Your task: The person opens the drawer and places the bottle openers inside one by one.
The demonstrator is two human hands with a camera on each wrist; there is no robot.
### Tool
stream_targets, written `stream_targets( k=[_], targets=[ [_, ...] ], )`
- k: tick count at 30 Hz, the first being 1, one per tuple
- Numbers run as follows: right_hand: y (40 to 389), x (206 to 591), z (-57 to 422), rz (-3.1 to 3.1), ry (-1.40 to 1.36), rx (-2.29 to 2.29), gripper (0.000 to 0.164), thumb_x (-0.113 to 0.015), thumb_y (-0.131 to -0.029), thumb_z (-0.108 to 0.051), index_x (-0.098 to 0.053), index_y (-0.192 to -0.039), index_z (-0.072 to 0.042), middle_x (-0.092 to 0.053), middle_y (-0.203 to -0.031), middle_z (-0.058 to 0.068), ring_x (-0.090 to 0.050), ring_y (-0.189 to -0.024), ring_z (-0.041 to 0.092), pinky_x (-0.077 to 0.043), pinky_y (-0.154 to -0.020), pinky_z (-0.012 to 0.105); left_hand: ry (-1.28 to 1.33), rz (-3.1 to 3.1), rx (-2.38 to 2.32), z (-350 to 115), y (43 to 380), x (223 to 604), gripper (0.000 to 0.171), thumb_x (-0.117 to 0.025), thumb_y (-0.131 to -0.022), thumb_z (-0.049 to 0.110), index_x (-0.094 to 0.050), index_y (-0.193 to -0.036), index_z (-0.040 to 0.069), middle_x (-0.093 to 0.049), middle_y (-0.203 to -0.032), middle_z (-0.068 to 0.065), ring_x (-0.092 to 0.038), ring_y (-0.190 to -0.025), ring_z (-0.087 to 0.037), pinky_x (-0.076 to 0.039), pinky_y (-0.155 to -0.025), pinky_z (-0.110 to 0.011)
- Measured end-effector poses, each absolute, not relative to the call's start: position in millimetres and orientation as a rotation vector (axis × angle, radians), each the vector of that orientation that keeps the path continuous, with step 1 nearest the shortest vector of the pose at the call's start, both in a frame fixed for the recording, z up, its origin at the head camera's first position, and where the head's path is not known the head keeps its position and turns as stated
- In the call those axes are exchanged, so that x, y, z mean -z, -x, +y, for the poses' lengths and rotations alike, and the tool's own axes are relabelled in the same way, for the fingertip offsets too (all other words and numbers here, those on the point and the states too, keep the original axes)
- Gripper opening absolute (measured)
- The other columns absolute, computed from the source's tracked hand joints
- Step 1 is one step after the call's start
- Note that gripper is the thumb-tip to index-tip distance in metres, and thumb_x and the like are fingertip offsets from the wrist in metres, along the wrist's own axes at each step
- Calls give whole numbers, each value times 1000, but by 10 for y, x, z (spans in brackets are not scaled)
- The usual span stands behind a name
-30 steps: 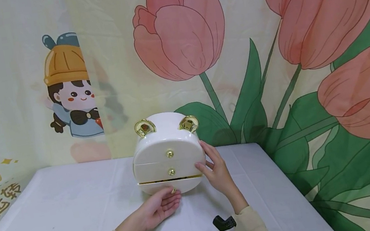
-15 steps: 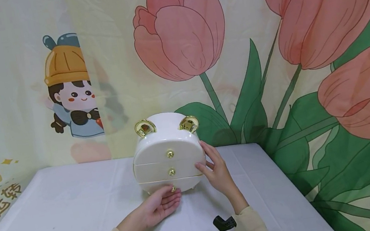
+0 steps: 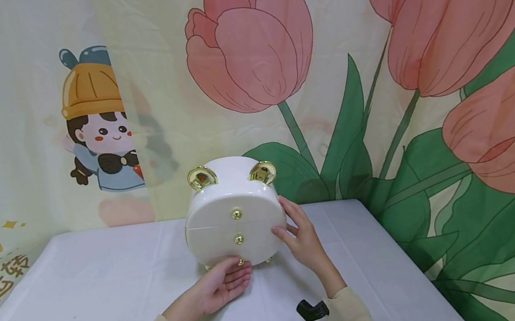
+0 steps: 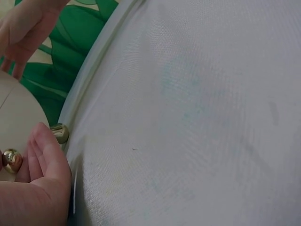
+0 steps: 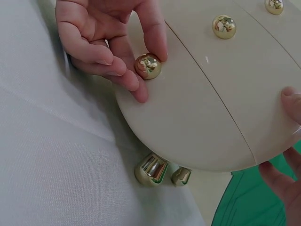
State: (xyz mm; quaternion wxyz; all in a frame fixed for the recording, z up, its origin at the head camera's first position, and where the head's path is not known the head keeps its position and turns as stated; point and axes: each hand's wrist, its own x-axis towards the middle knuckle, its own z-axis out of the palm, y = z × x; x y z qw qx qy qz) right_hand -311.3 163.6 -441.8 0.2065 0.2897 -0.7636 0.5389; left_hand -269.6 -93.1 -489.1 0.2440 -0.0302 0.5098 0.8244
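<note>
A white rounded jewelry box (image 3: 218, 233) with gold ears and three drawers stands on the table, its drawer fronts facing me. The bottom drawer lies flush with the front. My left hand (image 3: 224, 287) is low at the front, thumb and forefinger pinching the bottom gold knob (image 5: 148, 66), the other fingers loosely bent beneath. On the box's right side, my right hand (image 3: 303, 237) grips the edge, thumb on the front and fingers along the side. Two more gold knobs, the upper knob (image 3: 236, 214) and the middle knob (image 3: 239, 238), show above. Gold feet (image 5: 151, 169) stick out below.
A white cloth (image 3: 107, 294) covers the table. Behind it hangs a printed backdrop (image 3: 151, 87) with tulips and a cartoon figure. Black camera mounts (image 3: 312, 309) sit at both wrists, by beige sleeves.
The bottom drawer has slid in: its dark gap along the top has vanished and the front is now flush. My left hand moved slightly inward with the knob; the right hand stayed put.
</note>
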Motion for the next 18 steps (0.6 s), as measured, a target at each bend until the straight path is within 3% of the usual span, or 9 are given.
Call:
stream_targets(
  k=[11,18],
  targets=[
    [3100,4413,1641,-2153,-798,-1459,76,-74,-100,-9,-38,-166,-26,-43,-163,6,-45,-149,35,-54,-105,54,70,1429,-2221,-997,2667,4890,56,-60,-109,33,-55,-142,-11,-72,-128,-21,-72,-115,-25,-58,-102,-37],
    [3067,4259,1747,-2225,-852,-1391,70,-72,-102,-11,-41,-164,-23,-40,-166,7,-45,-149,36,-52,-107,54,34,1459,-2185,-1181,2610,4863,64,-57,-109,36,-45,-150,-13,-62,-142,-28,-68,-121,-30,-55,-107,-42]
  ],
)
